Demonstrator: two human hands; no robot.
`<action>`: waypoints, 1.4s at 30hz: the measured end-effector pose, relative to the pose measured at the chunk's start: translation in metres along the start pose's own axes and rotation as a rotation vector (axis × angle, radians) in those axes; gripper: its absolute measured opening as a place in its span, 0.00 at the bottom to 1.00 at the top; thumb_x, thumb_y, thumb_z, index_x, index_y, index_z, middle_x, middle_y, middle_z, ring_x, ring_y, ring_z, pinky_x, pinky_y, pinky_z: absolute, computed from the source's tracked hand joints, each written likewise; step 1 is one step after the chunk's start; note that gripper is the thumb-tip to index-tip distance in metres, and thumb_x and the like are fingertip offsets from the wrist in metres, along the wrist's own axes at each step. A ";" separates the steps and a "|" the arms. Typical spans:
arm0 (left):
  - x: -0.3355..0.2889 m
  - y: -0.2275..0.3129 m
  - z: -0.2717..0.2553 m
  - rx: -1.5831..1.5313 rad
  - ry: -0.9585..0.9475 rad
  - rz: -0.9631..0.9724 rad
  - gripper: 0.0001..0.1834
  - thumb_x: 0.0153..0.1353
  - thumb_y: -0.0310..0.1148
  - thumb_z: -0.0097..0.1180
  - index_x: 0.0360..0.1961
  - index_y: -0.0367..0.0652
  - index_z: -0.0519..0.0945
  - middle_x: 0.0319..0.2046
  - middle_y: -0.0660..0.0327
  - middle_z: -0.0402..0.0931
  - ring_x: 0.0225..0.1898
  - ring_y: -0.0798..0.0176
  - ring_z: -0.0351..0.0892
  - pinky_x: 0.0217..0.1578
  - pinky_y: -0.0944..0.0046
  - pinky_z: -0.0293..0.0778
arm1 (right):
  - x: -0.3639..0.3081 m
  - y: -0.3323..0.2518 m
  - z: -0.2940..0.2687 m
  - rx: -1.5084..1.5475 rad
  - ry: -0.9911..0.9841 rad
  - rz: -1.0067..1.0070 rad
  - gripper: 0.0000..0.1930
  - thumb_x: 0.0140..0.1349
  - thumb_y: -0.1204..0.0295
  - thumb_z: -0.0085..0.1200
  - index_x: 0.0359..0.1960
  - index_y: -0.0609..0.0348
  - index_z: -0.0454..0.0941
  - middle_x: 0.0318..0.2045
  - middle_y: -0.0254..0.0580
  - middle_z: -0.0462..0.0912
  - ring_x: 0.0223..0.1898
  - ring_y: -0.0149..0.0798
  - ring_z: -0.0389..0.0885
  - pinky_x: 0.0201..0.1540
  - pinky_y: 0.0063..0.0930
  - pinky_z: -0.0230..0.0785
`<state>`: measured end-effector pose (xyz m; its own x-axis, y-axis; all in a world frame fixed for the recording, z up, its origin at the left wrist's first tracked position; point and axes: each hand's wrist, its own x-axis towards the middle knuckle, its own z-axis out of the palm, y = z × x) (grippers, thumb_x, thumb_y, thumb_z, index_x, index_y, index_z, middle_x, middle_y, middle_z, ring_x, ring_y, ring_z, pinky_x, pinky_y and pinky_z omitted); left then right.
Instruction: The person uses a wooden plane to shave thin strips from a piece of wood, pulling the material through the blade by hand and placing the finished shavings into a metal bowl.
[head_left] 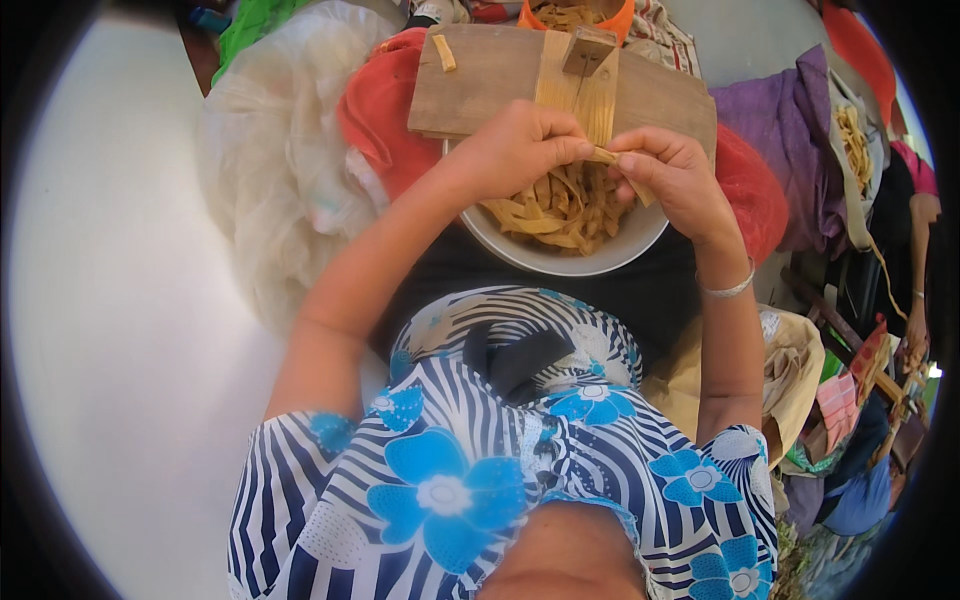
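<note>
I read clock positions from the bowl's centre, working left to right. From 8 to 9 o'clock, the pale floor (120, 300) spreads wide and offers the broadest margin. At 9 to 10 o'clock, the cloudy plastic bag (285, 150) bounds that side. The red cloth (385, 110) follows at 10 o'clock.

The wooden board (480, 90) spans 11 to 1 o'clock; a small scrap (444, 53) lies near its left end. At 11 o'clock I register the left hand (515, 150), its thumb and fingers pinching the held strip (606, 156). The strip sits at 1 o'clock, above the bowl contents, bridging the short gap between both hands.

Below the board's near edge, the bowl (560, 268) shows its near rim from 8 to 4 o'clock; loose strips (555, 215) fill the visible part. At 12 o'clock, a wooden block (590, 50) stands on the board over a yellowish band (555, 75); beyond is an orange bucket (618, 22).

Between 2 and 3 o'clock, the right hand (670, 178) grasps the strip's other end, thumb against fingers. Its wrist carries a bracelet (735, 285). Outward, a purple cloth (775, 150) limits lateral room, beside an open sack (858, 205) holding more strips. At 4 o'clock, another person's hand (913, 345) borders the view.
</note>
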<state>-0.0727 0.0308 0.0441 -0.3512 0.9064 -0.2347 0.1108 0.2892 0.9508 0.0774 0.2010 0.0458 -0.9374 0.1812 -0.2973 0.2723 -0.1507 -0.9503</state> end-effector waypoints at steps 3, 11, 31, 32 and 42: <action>0.020 -0.017 -0.014 0.040 0.021 0.070 0.10 0.62 0.32 0.54 0.37 0.36 0.80 0.26 0.68 0.75 0.30 0.77 0.71 0.30 0.72 0.69 | 0.013 -0.002 -0.003 -0.058 0.134 -0.048 0.08 0.62 0.73 0.53 0.39 0.65 0.78 0.26 0.32 0.78 0.23 0.23 0.73 0.27 0.16 0.65; 0.038 -0.032 -0.032 -0.072 0.112 0.056 0.08 0.61 0.31 0.54 0.36 0.37 0.78 0.27 0.69 0.74 0.30 0.77 0.69 0.30 0.73 0.67 | 0.040 0.015 0.001 -0.211 0.310 -0.154 0.05 0.63 0.74 0.50 0.36 0.62 0.77 0.21 0.26 0.73 0.21 0.20 0.67 0.23 0.17 0.60; 0.005 -0.028 0.006 -0.058 0.219 -0.045 0.09 0.62 0.33 0.52 0.33 0.37 0.78 0.22 0.61 0.77 0.24 0.70 0.74 0.27 0.65 0.71 | 0.020 0.012 0.050 -0.969 0.568 -0.744 0.07 0.61 0.71 0.54 0.34 0.62 0.78 0.29 0.48 0.80 0.31 0.46 0.77 0.35 0.32 0.68; 0.002 -0.018 0.013 -0.143 0.170 -0.075 0.09 0.62 0.33 0.52 0.33 0.38 0.78 0.21 0.62 0.77 0.24 0.70 0.74 0.26 0.66 0.71 | 0.020 0.013 0.054 -0.936 0.565 -0.764 0.07 0.61 0.71 0.54 0.33 0.62 0.78 0.28 0.48 0.80 0.29 0.47 0.76 0.33 0.32 0.68; 0.002 -0.020 -0.015 0.134 0.021 0.140 0.16 0.65 0.39 0.51 0.27 0.38 0.81 0.15 0.67 0.70 0.19 0.75 0.66 0.21 0.72 0.63 | -0.029 0.007 0.048 -0.128 -0.230 0.019 0.12 0.66 0.68 0.49 0.35 0.65 0.79 0.12 0.32 0.70 0.14 0.31 0.65 0.22 0.26 0.60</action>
<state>-0.0894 0.0221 0.0275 -0.3432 0.9343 -0.0968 0.2817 0.2007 0.9383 0.0964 0.1481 0.0525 -0.9525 -0.0488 -0.3008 0.3022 -0.0248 -0.9529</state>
